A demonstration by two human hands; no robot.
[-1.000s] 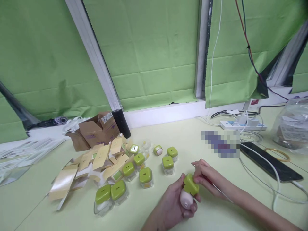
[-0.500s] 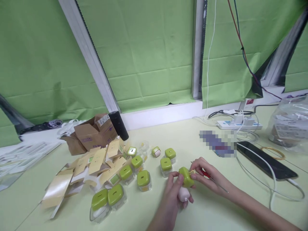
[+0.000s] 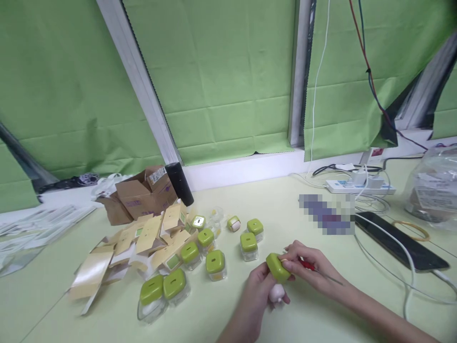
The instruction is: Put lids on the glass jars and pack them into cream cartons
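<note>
My left hand (image 3: 254, 295) is closed around a glossy green lid (image 3: 277, 268), tilted on its side. A white rounded part (image 3: 276, 293) with a small nub sits below the lid, by the same hand's fingers. My right hand (image 3: 309, 264) has its thumb and fingertips pinched against the lid's right side, on a small pale yellow piece mostly hidden by them. Lying across that palm is a thin metal tool with a red handle (image 3: 307, 265), its shaft pointing toward the wrist. Nearest to the hands on the table is a clear jar with a green lid (image 3: 249, 246).
Several more green-lidded clear jars (image 3: 215, 264) stand left of the hands. Beyond them lie opened small boxes (image 3: 150, 236), a brown carton (image 3: 141, 197) and a black cylinder (image 3: 179, 183). At right are a phone (image 3: 402, 240), white cables, a power strip (image 3: 360, 186) and a plastic bag (image 3: 433, 186).
My right fingertips have pressed closer to the lid, and the pale yellow piece between them shows less. The lid has tilted slightly. The whole view has shifted a little.
</note>
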